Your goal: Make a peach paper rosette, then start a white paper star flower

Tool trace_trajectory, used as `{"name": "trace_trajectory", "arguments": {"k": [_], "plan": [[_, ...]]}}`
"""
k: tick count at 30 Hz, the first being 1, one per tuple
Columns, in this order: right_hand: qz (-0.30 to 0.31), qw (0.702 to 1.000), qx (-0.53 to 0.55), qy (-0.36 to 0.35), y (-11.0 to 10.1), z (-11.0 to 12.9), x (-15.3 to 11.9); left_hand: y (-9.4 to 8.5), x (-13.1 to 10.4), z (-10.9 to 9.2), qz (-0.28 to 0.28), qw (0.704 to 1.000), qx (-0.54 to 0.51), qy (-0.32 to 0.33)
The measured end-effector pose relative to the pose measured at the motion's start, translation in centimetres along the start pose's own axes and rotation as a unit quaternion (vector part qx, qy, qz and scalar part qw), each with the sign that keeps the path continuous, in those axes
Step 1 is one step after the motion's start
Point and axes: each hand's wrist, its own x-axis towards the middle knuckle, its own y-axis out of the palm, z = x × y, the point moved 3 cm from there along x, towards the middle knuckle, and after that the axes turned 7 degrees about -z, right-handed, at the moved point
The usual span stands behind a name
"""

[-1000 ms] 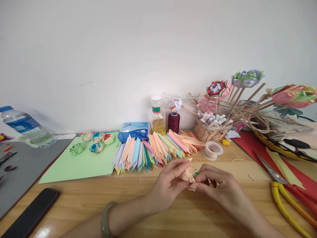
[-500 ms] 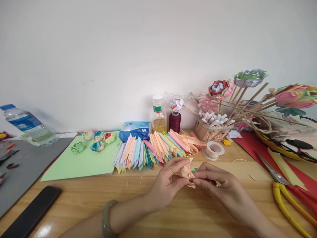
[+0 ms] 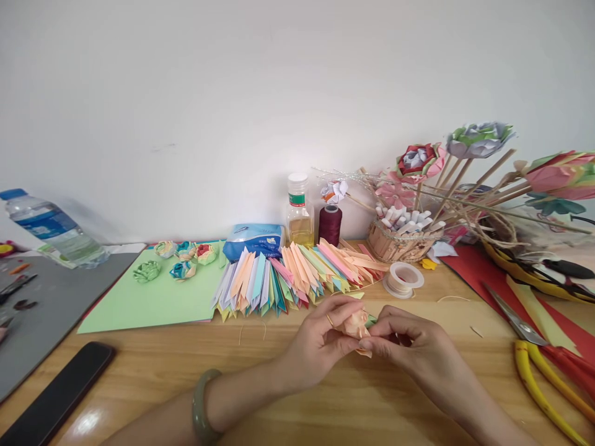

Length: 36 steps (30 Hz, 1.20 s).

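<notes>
Between both hands, above the wooden table, is a peach folded-paper flower [image 3: 357, 324] with a bit of green paper at its right side. My left hand [image 3: 320, 341] wraps round its left side, thumb below and fingers on top. My right hand [image 3: 409, 341] pinches its right edge between thumb and fingertips; part of the flower is hidden there. Just behind the hands lie rows of folded paper strips [image 3: 260, 282] in several colours. A spool of pale thread [image 3: 402, 280] stands behind my right hand.
Several finished paper flowers [image 3: 147, 271] rest on green paper [image 3: 139, 310] at left. A black phone-like slab [image 3: 58, 393] lies front left, scissors [image 3: 525, 334] at right. Along the wall stand a tissue pack [image 3: 255, 240], an oil-coloured bottle [image 3: 300, 217], maroon thread [image 3: 330, 224] and a basket [image 3: 400, 244].
My right fingers have curled in closer on the flower's right edge, and less of its green paper shows. The flower has turned slightly. The camera view has shifted a little.
</notes>
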Motion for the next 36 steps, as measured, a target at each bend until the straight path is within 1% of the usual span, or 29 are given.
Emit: {"name": "trace_trajectory", "arguments": {"k": [4, 7, 10, 14, 16, 21, 25, 31, 36], "plan": [[-0.014, 1.000, -0.014, 0.000, 0.13, 0.00, -0.11, 0.14, -0.09, -0.04, 0.009, 1.000, 0.021, 0.007], [-0.016, 1.000, -0.010, -0.012, 0.10, -0.06, -0.15, 0.13, -0.09, 0.02, 0.008, 1.000, 0.010, 0.004], [0.007, 1.000, 0.016, -0.025, 0.15, -0.17, -0.09, -0.02, 0.07, 0.10, 0.006, 1.000, -0.009, -0.008], [0.052, 0.998, 0.030, -0.028, 0.35, -0.27, 0.06, -0.21, 0.33, 0.21, -0.002, 1.000, 0.016, -0.016], [0.051, 0.998, 0.024, -0.023, 0.31, -0.21, 0.14, -0.22, 0.41, 0.25, -0.010, 1.000, 0.023, -0.018], [0.038, 0.999, 0.013, -0.022, 0.13, 0.19, 0.29, -0.20, 0.49, 0.30, -0.022, 0.999, 0.002, -0.034], [0.037, 0.999, -0.002, -0.025, 0.20, -0.08, 0.36, -0.19, 0.45, 0.18, -0.019, 0.999, 0.014, -0.026], [0.030, 1.000, -0.005, 0.002, 0.18, -0.67, 0.49, -0.06, 0.14, -0.21, 0.009, 0.999, 0.045, 0.011], [0.018, 1.000, -0.002, 0.013, 0.06, -0.62, 0.56, 0.07, -0.09, -0.56, 0.054, 0.997, 0.054, -0.009]]}}
